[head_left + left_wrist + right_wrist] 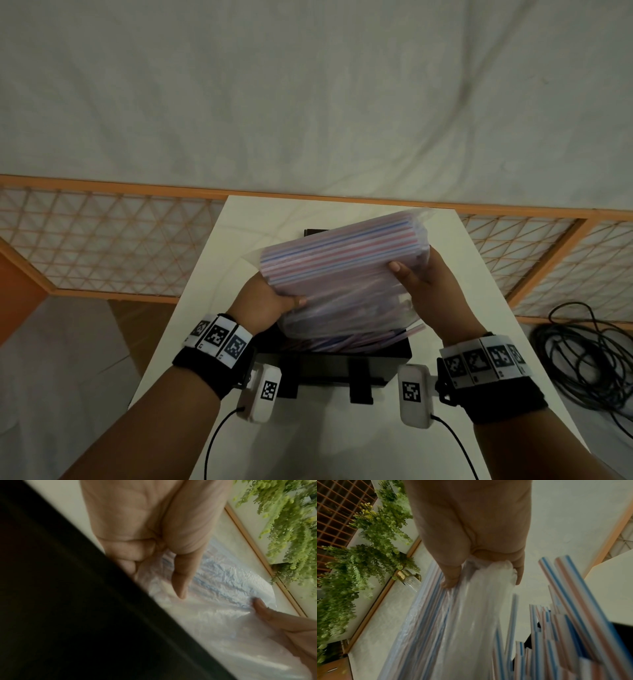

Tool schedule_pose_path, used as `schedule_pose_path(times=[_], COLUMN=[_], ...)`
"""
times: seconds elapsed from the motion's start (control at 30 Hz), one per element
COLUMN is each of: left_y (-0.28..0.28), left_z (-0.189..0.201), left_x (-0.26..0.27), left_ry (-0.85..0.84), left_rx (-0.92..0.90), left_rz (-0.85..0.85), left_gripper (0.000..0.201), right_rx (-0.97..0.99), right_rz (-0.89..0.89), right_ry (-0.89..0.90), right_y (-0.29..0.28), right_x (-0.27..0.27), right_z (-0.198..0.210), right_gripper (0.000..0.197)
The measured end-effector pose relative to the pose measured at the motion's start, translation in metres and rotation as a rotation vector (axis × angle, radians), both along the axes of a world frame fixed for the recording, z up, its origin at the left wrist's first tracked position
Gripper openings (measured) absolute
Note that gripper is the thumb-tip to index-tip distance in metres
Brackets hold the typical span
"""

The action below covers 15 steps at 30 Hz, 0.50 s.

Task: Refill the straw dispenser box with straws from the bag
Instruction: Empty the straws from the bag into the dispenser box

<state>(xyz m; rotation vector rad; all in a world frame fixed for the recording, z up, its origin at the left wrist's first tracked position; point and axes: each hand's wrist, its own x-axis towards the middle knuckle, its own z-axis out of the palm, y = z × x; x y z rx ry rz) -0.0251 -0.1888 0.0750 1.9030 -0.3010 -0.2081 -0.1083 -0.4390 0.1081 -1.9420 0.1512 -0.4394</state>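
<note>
Both hands have the clear plastic bag [342, 274] of striped straws [342, 246] lifted and tilted over the black straw dispenser box [342, 356], which sits on the white table [212, 274] right in front of the person. The left hand [263, 301] is curled round the bag's near-left end, thumb pressed on top. The right hand [421, 277] has its fingers closed on the bunched plastic at the far-right end, thumb across the front. Held this way, with the lower edge down in the box's open top, the bag looks meant to let the straws slide out lengthwise; a good many loose ones [556, 635] already lie in the box, some sticking up unevenly past its rim.

A few of those raised ends sit close to the bag and could, I'd guess, snag more straws as they come out. Behind the table runs an orange-framed lattice screen [102, 240], and a tangle of black cable [582, 356] lies on the floor to the right, well apart. Hanging greenery [359, 547] shows in the wrist views.
</note>
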Motion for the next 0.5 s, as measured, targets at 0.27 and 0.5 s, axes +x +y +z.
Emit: schedule_pose_path(times=[0.27, 0.5], left_y=[-0.003, -0.005], left_z=[0.025, 0.03], left_x=[-0.005, 0.002], left_ry=[0.039, -0.068], left_rx=[-0.269, -0.156], left_rz=[-0.064, 0.035], left_gripper=[0.043, 0.033], right_rx=[-0.056, -0.114], right_rz=[-0.017, -0.062], right_ry=[0.048, 0.082], right_y=[-0.003, 0.001], right_x=[0.005, 0.003], right_z=[0.003, 0.002], right_gripper=[0.055, 0.035])
